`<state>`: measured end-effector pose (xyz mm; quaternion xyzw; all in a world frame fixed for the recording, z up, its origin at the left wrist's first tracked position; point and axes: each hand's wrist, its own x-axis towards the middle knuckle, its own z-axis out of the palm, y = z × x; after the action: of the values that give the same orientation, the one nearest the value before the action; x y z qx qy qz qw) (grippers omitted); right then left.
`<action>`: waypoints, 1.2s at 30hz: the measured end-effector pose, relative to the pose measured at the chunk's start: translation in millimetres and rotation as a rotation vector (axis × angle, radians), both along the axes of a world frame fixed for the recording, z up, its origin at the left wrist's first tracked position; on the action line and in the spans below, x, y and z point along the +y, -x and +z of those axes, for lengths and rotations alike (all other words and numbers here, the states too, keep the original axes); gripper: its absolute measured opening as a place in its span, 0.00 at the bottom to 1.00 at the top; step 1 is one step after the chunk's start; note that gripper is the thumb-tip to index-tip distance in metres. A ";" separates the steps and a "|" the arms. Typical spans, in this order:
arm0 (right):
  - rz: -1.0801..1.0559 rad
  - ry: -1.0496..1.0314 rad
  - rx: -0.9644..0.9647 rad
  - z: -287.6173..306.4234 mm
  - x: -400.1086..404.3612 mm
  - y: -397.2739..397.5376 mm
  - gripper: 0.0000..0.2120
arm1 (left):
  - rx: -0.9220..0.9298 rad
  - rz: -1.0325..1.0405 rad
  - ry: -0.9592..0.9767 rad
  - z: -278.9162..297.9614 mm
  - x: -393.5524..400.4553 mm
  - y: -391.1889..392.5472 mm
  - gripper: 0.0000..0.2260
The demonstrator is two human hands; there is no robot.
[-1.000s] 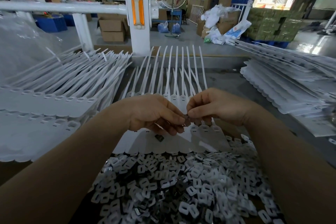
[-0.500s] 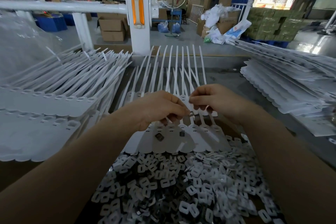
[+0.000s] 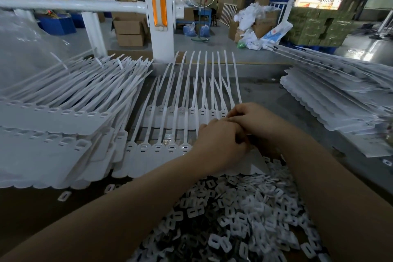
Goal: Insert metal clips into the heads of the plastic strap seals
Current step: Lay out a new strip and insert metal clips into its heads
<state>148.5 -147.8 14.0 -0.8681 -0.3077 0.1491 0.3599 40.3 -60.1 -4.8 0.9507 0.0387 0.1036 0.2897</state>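
The sheet of white plastic strap seals [image 3: 157, 151] lies flat on the surface [image 3: 297, 100] directly under both hands, its row of slotted heads running leftward from the left hand [image 3: 221, 147] and its straps fanning away beyond the knuckles. The left hand is curled knuckles-up over the right end of that row; the right hand [image 3: 253, 119] is curled just behind it, touching it. Whatever the fingers pinch is buried between the two hands, so I cannot tell whether either holds a metal clip. Nearer than the hands, a heap of small white and dark clip pieces [image 3: 238, 219] spreads to the bottom edge, cut off there. Left of the left hand a tall stack of seal sheets [image 3: 53, 121] crowds close; right of the right hand is bare room, then another stack [image 3: 340, 96] running out of view.
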 end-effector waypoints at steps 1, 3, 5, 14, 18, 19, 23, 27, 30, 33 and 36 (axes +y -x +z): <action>0.010 0.003 -0.005 0.2 0.0 0.1 0.04 | -0.013 -0.001 0.012 -0.3 0.3 0.3 0.05; 0.016 0.004 -0.005 0.4 -0.3 0.3 0.05 | -0.023 -0.003 0.032 0.0 1.0 0.5 0.07; 0.013 -0.003 0.001 0.6 -0.6 1.0 0.05 | -0.015 0.010 0.037 -0.5 1.0 0.0 0.08; -0.002 -0.001 0.015 0.5 -0.4 0.0 0.05 | -0.038 0.031 0.055 -3.7 -0.6 -1.8 0.03; -0.012 -0.012 0.035 1.3 -0.4 0.0 0.04 | -0.091 0.023 -0.003 -6.2 -2.3 -1.0 0.06; -0.014 -0.011 0.035 1.4 -0.1 0.0 0.04 | -0.102 0.021 -0.013 -6.3 -2.5 -1.0 0.06; -0.015 -0.007 0.039 2.3 1.6 0.5 0.03 | -0.128 0.046 -0.016 -7.0 -3.3 -1.3 0.05; -0.012 0.001 0.039 3.2 0.7 1.6 0.03 | -0.134 0.076 -0.018 -7.6 -4.1 -1.4 0.04; -0.014 0.003 0.034 3.1 1.0 2.8 0.03 | -0.131 0.086 -0.016 -7.9 -4.1 -1.2 0.05; -0.027 -0.009 0.042 3.6 1.8 3.5 0.04 | -0.134 0.087 -0.020 -8.3 -3.9 -0.6 0.05; -0.024 -0.004 0.037 4.5 1.4 3.9 0.04 | -0.152 0.088 -0.046 -8.2 -4.9 -0.2 0.05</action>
<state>144.7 -146.4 18.4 -0.8680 -0.2907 0.1602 0.3693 40.5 -65.1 -13.0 0.9439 0.0558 0.1889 0.2651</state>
